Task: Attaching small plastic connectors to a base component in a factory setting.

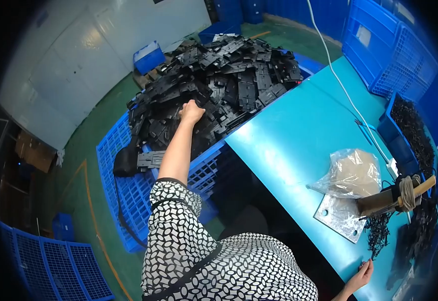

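My left arm stretches out over a big heap of flat black plastic parts (246,90). At the near side of the heap my left hand (192,112) is closed, its fingers curled down among the parts; what they grip is hidden. Low on the right, by the edge of the turquoise table (284,150), my right hand (362,275) has its fingertips pinched together. A small dark piece shows at those fingertips, beside a loose pile of tiny black pieces (378,236) on the tabletop.
A blue mesh crate (116,200) carries the heap. On the table are a metal plate (337,216), a plastic-wrapped brown bundle (357,173), a wooden-handled tool (407,195) and a white cable (337,70). A blue bin (399,128) of small black pieces stands at right.
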The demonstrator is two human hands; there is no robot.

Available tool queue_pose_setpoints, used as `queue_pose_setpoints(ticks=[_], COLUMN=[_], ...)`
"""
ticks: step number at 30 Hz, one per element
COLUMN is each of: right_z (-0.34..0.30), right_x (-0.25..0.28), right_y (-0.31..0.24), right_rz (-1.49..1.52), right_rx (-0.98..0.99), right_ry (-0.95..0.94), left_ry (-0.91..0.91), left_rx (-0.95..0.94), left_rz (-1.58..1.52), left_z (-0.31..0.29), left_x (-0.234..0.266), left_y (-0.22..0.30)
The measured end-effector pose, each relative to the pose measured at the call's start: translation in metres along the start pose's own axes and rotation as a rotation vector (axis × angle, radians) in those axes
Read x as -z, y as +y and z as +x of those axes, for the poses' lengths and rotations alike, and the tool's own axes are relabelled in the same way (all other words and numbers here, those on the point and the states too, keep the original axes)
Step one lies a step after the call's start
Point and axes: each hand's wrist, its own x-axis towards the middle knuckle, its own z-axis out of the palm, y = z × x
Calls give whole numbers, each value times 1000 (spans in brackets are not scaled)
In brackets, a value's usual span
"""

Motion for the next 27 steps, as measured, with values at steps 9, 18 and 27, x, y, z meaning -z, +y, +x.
queue_pose_setpoints(ticks=[9,18,27], right_z=[-3,-2,-125], right_x=[0,1,-49], right_y=[-16,-15,-117], right_rz=[7,-3,339], right_rx=[15,110,11], right_ry=[42,79,-243], left_ry=[-48,66,-194], left_rx=[-195,-440,-786], left_rz=[-564,-671,-711], left_z=[-58,-148,-287], left_x=[21,21,0], left_y=[21,19,49])
